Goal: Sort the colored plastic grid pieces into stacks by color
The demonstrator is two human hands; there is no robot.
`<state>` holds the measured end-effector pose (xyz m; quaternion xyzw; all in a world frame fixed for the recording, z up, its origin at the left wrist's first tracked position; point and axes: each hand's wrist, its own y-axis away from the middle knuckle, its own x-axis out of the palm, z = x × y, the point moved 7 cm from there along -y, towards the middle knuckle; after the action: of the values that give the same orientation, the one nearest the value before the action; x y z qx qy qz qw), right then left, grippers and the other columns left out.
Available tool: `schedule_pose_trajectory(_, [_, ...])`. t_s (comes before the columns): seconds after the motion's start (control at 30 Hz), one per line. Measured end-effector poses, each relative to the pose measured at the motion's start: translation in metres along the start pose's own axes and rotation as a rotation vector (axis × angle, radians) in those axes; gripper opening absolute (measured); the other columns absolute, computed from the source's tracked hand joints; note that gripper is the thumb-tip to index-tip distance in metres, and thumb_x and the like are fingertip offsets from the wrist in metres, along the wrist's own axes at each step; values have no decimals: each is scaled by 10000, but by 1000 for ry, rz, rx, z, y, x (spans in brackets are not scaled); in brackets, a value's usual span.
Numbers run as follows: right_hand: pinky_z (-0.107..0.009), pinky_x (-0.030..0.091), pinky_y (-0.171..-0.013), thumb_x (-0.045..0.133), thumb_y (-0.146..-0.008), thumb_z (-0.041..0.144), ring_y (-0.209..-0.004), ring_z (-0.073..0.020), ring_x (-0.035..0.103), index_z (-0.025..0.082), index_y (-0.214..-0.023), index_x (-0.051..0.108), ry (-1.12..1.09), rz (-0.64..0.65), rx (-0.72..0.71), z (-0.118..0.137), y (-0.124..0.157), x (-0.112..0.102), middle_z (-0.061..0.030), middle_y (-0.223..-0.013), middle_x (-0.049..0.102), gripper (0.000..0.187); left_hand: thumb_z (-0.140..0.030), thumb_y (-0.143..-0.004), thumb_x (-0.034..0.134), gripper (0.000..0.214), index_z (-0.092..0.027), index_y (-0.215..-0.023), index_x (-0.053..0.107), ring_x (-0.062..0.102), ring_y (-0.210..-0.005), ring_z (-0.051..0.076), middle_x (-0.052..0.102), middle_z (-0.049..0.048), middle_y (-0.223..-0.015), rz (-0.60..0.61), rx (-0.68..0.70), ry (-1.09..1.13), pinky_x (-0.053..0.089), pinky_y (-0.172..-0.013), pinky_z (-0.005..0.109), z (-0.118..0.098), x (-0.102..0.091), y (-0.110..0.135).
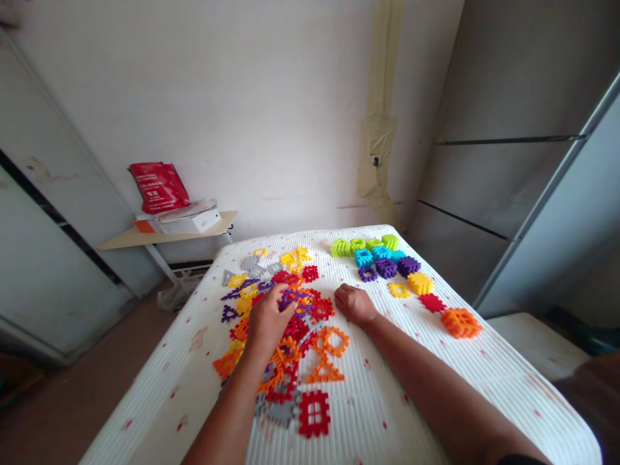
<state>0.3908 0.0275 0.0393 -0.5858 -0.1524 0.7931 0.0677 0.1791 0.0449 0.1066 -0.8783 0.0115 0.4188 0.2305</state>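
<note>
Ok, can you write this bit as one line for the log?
left hand: fingers in loose pile of pieces | right hand: fisted on table | sorted stacks: far right

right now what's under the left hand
The left hand lies on a loose pile of flat plastic pieces; purple, orange and red ones show around its fingers. What lies directly beneath the palm is covered, and whether the fingers pinch a piece cannot be told.
</note>
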Motion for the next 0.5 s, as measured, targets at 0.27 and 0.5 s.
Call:
schedule_pose_trajectory(0.27, [-216,358,-524,625,-671,391,-517,-73,448,157,-802,640,-1137,68,258,1,6,7,26,-646,594,269,-222,-768,595,494,-223,-1249,487,619,-993,201,637,88,-1149,52,62,-131,469,-859,319,-21,30,23])
schedule_pose_trajectory(0.5, [-194,351,-448,717,-589,365,-456,-55,449,170,-792,590,-1380,140,209,44,8,7,52,-610,575,309,-221,-780,584,510,-209,-1275,463,623,-992,205,640,96,-1142,26,125,-161,484,-842,312,-23,37,30])
